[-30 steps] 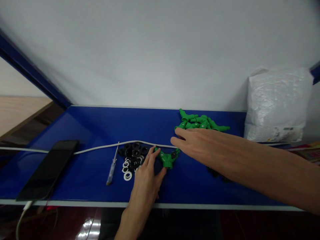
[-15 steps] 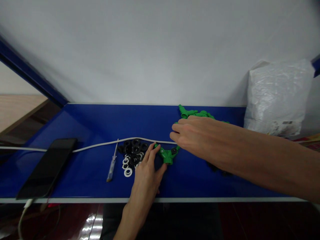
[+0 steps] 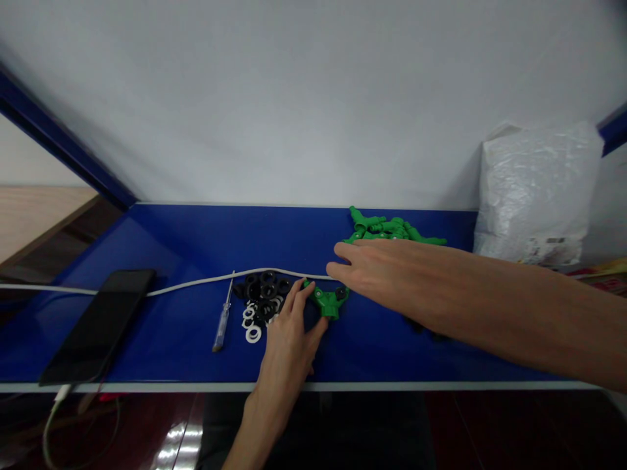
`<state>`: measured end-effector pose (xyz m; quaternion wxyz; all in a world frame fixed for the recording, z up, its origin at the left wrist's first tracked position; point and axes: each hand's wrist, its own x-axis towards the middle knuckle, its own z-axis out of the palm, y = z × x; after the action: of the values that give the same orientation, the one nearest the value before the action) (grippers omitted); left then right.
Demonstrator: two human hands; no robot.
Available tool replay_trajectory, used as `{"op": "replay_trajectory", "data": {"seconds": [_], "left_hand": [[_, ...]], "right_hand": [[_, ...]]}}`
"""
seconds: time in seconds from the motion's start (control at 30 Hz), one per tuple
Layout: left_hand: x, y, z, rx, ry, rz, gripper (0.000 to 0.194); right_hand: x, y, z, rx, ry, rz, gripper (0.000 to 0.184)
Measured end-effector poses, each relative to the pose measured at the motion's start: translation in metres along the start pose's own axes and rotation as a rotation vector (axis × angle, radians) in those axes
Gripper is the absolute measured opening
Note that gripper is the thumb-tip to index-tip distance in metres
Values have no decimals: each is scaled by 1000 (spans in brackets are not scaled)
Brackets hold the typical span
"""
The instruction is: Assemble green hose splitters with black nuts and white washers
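Holding the green fitting (image 3: pixel 327 304) with my left hand (image 3: pixel 288 336), I shift my right hand (image 3: pixel 365 264), its grip hidden, uncovering more green pile (image 3: pixel 392 226), seemingly staying with the fitting.

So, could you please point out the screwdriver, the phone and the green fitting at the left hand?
Screwdriver (image 3: pixel 223 322): head view, on its clear handle.
Phone (image 3: pixel 100 324): head view, on its dark screen.
Green fitting (image 3: pixel 330 305): head view, on its main body.
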<state>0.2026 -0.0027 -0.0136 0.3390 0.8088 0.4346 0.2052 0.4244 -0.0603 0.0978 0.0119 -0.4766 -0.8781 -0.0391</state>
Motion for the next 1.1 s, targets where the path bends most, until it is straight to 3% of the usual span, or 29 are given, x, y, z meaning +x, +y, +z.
{"op": "replay_trajectory", "data": {"seconds": [0.2, 0.3, 0.43, 0.5, 0.8, 1.1], "left_hand": [[-1, 2, -1, 0, -8, -16, 51], [-2, 3, -2, -4, -11, -18, 52], [-3, 4, -4, -5, -6, -1, 53], [-3, 5, -4, 1, -4, -6, 53], [-2, 6, -4, 11, -15, -12, 51], [-2, 6, -4, 8, -5, 0, 52]], "right_hand": [[15, -15, -19, -187, -65, 37, 16], [10, -27, -29, -218, -33, 42, 20], [2, -32, -31, -243, 50, 5, 48], [2, -30, -29, -237, 49, 10, 51], [20, -10, -11, -158, -41, 18, 21], [21, -35, -42, -282, -82, 62, 10]]}}
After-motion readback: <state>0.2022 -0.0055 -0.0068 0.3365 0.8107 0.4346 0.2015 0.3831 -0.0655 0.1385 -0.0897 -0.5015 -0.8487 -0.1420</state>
